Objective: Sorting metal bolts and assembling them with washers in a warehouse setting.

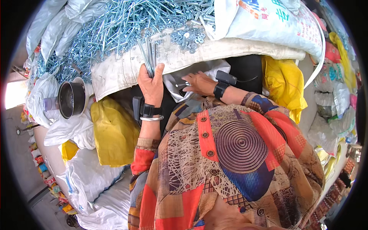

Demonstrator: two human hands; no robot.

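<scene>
My left hand [151,85] is closed around a small bundle of long, thin metal rods [148,57], which stand upright out of the fist. Beside it, my right hand [201,82] reaches over a white plastic sheet or bag [174,82] in my lap. Its thumb and fingers are apart. Small shiny metal pieces [187,83] show at its fingertips, too small to name. Beyond both hands, a large heap of similar metal rods [115,30] covers the work surface, with a cluster of washers [188,37] at its near edge.
An off-white cloth edge [115,74] hangs over the near side of the surface. A dark metal pot [72,99] stands at left, above a yellow bag [113,132]. Another yellow bag [281,82] and a printed white sack [274,25] lie at right. White sacks [92,176] fill the lower left.
</scene>
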